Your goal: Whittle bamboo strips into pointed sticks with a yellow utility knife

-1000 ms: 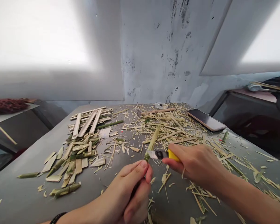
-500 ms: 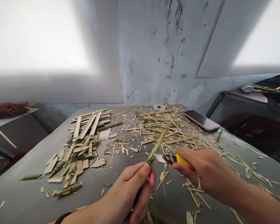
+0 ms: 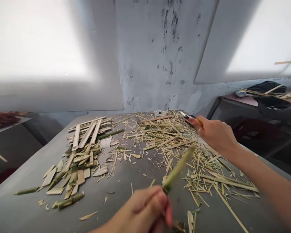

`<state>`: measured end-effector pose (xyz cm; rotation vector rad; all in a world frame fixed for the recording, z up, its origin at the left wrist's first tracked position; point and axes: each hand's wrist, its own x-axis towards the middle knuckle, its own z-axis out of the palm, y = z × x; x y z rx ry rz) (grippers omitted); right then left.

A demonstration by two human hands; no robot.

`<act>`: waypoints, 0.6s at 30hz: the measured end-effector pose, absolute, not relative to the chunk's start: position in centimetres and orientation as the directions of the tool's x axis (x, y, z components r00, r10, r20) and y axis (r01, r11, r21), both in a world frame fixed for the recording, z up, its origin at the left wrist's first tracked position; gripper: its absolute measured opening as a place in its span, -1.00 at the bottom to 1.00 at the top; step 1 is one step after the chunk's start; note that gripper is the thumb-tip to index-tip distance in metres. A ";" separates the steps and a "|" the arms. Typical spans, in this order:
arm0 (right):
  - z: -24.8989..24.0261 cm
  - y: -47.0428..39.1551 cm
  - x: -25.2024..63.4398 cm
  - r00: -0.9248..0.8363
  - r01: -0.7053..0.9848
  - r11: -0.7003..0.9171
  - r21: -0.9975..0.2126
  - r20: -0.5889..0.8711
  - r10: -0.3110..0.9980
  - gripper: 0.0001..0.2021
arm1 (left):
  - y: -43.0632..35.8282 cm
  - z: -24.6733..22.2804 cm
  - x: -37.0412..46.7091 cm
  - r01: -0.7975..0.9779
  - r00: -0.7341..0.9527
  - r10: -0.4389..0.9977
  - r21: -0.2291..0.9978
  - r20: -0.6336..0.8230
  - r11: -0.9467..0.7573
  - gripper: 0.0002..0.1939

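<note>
My left hand (image 3: 145, 208) is closed around a green bamboo piece (image 3: 178, 169), which points up and to the right and is slightly blurred. My right hand (image 3: 217, 134) reaches to the far right of the table, closed on a yellow utility knife (image 3: 199, 121). The knife's blade end points toward the wall, apart from the bamboo. Most of the phone is hidden behind the right hand and knife. Thin bamboo shavings (image 3: 160, 139) lie between and beyond my hands.
The grey table (image 3: 118, 200) carries a stack of bamboo slats (image 3: 87, 134) and a heap of short offcuts (image 3: 74, 174) on the left. A clear round roll (image 3: 160, 113) lies near the wall. Dark items rest on a side table (image 3: 247, 100) at right.
My right hand has moved the knife away from the bamboo, forward and right, to above the phone. My left hand has shifted slightly down and right with the bamboo. The view has turned a little right.
</note>
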<state>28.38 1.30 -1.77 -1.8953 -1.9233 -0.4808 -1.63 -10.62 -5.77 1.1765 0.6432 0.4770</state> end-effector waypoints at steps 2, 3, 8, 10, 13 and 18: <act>-1.5 -0.2 28.6 -0.041 0.996 0.079 -0.051 0.514 0.857 -0.33 | -10.4 -5.4 -1.9 -0.071 0.679 0.709 0.944 -0.191 0.322 -0.51; -1.6 -1.2 28.2 -0.091 0.986 0.150 -0.073 0.518 0.851 -0.35 | -10.3 -5.2 -2.1 -0.090 0.648 0.737 0.942 -0.192 0.325 -0.56; -3.4 -6.1 24.0 -0.445 0.783 0.605 -0.143 0.551 0.706 -0.52 | -9.5 -4.9 -2.6 -0.084 0.603 0.767 0.940 -0.217 0.332 -0.60; -4.1 -7.0 22.8 -0.527 0.736 0.670 -0.092 0.543 0.654 -0.55 | -9.6 -4.9 -2.5 -0.089 0.612 0.762 0.939 -0.211 0.332 -0.60; -4.9 -7.1 22.2 -0.590 0.715 0.699 -0.022 0.518 0.619 -0.53 | -10.0 -5.1 -2.1 -0.093 0.602 0.769 0.938 -0.215 0.334 -0.59; -5.3 -4.2 22.5 -0.499 0.852 0.520 0.056 0.390 0.774 -0.31 | -10.1 -5.4 -1.7 -0.223 0.532 0.815 0.891 -0.228 0.395 -0.67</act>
